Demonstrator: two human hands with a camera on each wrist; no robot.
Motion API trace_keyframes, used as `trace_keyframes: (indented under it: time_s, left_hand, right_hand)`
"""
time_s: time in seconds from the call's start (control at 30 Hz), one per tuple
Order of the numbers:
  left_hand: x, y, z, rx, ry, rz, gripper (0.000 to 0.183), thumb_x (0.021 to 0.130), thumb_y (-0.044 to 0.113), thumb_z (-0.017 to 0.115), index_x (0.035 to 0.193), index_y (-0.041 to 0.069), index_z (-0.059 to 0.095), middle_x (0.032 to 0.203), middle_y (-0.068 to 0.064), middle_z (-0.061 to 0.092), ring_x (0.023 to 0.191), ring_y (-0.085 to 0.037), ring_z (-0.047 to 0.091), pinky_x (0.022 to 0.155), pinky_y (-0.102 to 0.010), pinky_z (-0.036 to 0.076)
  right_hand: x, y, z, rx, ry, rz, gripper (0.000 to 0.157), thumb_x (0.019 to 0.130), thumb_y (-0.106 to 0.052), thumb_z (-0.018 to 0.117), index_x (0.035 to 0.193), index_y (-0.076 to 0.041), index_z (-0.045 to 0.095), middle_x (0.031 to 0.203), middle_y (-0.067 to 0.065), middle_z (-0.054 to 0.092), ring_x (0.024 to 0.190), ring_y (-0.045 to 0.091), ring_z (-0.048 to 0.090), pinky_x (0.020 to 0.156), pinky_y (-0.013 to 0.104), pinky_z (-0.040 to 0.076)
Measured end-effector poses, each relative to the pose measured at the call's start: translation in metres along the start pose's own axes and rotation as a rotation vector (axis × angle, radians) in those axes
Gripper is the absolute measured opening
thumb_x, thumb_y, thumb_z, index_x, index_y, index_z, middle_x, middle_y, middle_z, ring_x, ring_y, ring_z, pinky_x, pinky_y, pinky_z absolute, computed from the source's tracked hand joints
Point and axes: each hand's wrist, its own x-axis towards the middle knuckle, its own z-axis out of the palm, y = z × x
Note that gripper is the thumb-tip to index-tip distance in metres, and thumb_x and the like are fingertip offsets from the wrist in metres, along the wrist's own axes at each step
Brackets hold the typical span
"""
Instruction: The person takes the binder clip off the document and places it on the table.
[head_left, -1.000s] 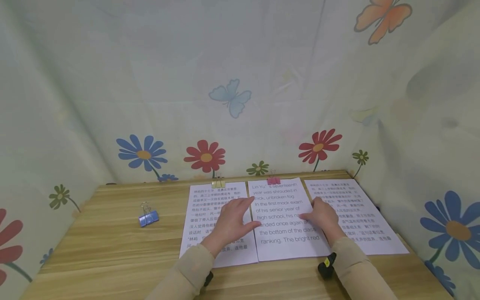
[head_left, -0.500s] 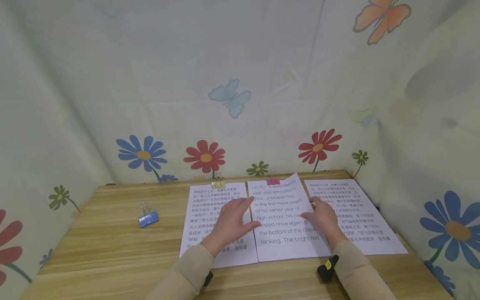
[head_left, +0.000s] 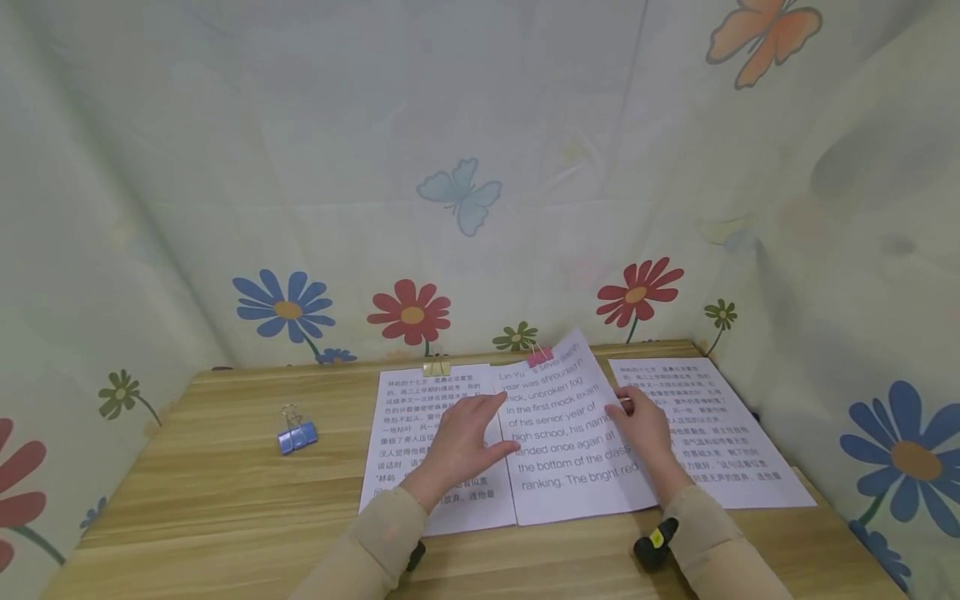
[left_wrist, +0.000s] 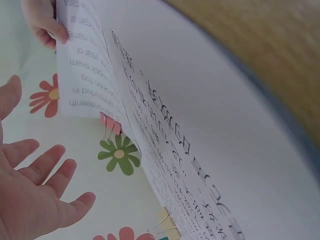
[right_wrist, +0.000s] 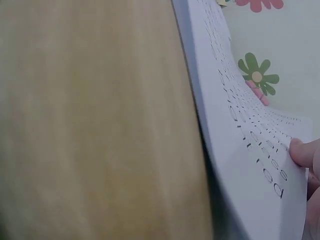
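My right hand (head_left: 647,429) pinches the right edge of the middle sheaf of paper (head_left: 558,500), printed in large English text. That side is lifted and curves upward, while the left side lies low. A pink binder clip (head_left: 539,357) grips its top edge and tilts with it. In the right wrist view, the thumb (right_wrist: 303,152) presses on the printed face near the edge. My left hand (head_left: 461,442) is held with fingers spread over the seam between the middle sheaf and the left sheaf (head_left: 401,417). The left wrist view shows its fingers (left_wrist: 42,165) holding nothing.
A yellow binder clip (head_left: 437,368) sits at the left sheaf's top. Further left, a blue binder clip (head_left: 297,437) stands on the wooden table (head_left: 202,492). Another sheaf (head_left: 727,417) lies right. A flower-printed cloth (head_left: 337,167) hangs behind the table.
My right hand has raised the right side of the middle sheaf and moved slightly up and left. Its top right corner and the pink clip have tilted. The left hand has stayed in place.
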Motion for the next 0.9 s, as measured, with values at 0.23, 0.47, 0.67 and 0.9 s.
trace_keyframes:
  time_s: [0.23, 0.47, 0.67, 0.9]
  left_hand:
    - [-0.001, 0.0, -0.004, -0.009, -0.007, -0.022, 0.075, 0.086, 0.042, 0.076, 0.147, 0.01, 0.046, 0.14, -0.009, 0.055, 0.131, -0.029, 0.048, 0.11, -0.052, 0.034]
    - [0.001, -0.003, -0.007, 0.014, 0.02, 0.007, 0.076, 0.087, 0.044, 0.075, 0.148, 0.01, 0.046, 0.14, -0.009, 0.056, 0.129, -0.029, 0.049, 0.108, -0.052, 0.037]
    - [0.003, -0.005, -0.009, 0.006, 0.039, 0.025, 0.074, 0.087, 0.042, 0.075, 0.147, 0.009, 0.046, 0.139, -0.011, 0.056, 0.129, -0.031, 0.05, 0.108, -0.053, 0.037]
    - [0.003, -0.005, -0.011, -0.025, 0.049, 0.028, 0.073, 0.087, 0.04, 0.077, 0.147, 0.01, 0.047, 0.138, -0.01, 0.057, 0.128, -0.029, 0.05, 0.108, -0.051, 0.037]
  right_hand:
    - [-0.005, 0.0, 0.0, 0.065, 0.041, -0.022, 0.034, 0.097, -0.021, 0.065, 0.127, -0.007, 0.058, 0.104, 0.013, 0.064, 0.087, 0.025, 0.062, 0.072, 0.033, 0.051]
    - [-0.011, 0.0, -0.005, 0.108, 0.135, -0.084, 0.026, 0.096, -0.019, 0.066, 0.12, -0.009, 0.064, 0.104, 0.01, 0.065, 0.094, 0.023, 0.06, 0.076, 0.031, 0.051]
    - [-0.014, -0.004, -0.009, 0.153, 0.24, -0.171, 0.016, 0.092, -0.01, 0.07, 0.107, -0.005, 0.071, 0.106, 0.011, 0.064, 0.098, 0.024, 0.059, 0.08, 0.035, 0.054]
    - [-0.015, -0.005, -0.011, 0.184, 0.286, -0.158, 0.015, 0.092, -0.01, 0.071, 0.107, -0.007, 0.072, 0.112, 0.011, 0.065, 0.108, 0.026, 0.06, 0.087, 0.036, 0.054]
